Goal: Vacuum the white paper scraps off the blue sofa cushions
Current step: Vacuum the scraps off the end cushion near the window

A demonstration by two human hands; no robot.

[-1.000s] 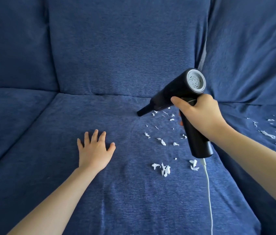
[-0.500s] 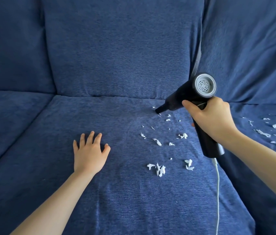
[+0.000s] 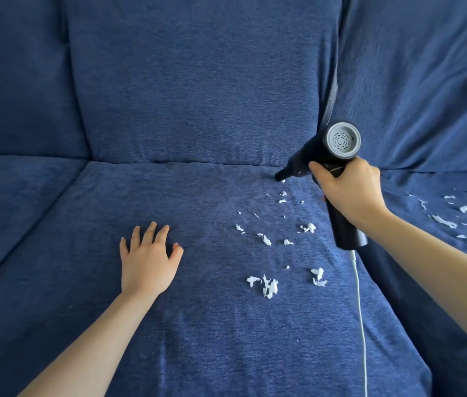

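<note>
My right hand (image 3: 349,190) grips the handle of a black handheld vacuum (image 3: 312,156) with a grey round rear cap. Its nozzle tip (image 3: 279,176) points down-left and touches the middle seat cushion (image 3: 198,325) near the back crease, beside a tiny scrap. White paper scraps (image 3: 269,286) lie scattered on that cushion between the nozzle and the front, to the left of the handle. My left hand (image 3: 148,260) rests flat on the same cushion, fingers spread, well left of the scraps. More scraps (image 3: 444,222) lie on the right cushion.
A white cable (image 3: 360,325) hangs from the vacuum's handle base down across the cushion to the bottom edge. Blue back cushions (image 3: 198,81) stand upright behind. The left seat cushion (image 3: 11,202) shows no scraps.
My right hand has carried the vacuum rightward and back toward the crease; the nozzle now sits past the far end of the scrap patch. My left hand has stayed in place.
</note>
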